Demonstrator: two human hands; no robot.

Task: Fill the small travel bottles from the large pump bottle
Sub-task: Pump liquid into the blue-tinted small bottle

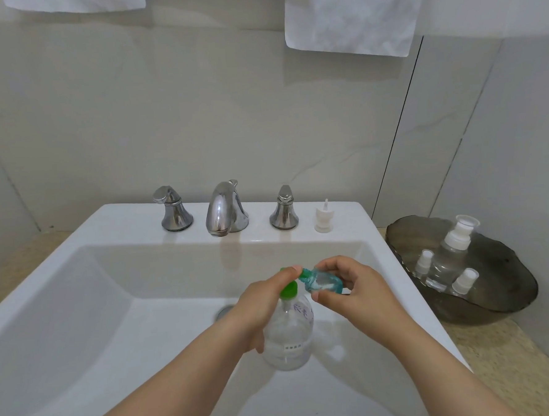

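A large clear pump bottle [289,332] with a green pump head stands in the white sink [117,281]. My left hand [266,301] rests on top of the pump head, fingers curled over it. My right hand [345,287] holds a small teal travel bottle [322,280] tilted on its side, its open neck against the green nozzle. A white spray cap [323,217] stands on the sink's back ledge, right of the taps.
A chrome faucet [225,211] with two handles [172,211] [284,208] sits behind the basin. A dark glass tray [497,294] on the right counter holds three capped clear travel bottles [449,251]. White towels [351,13] hang above.
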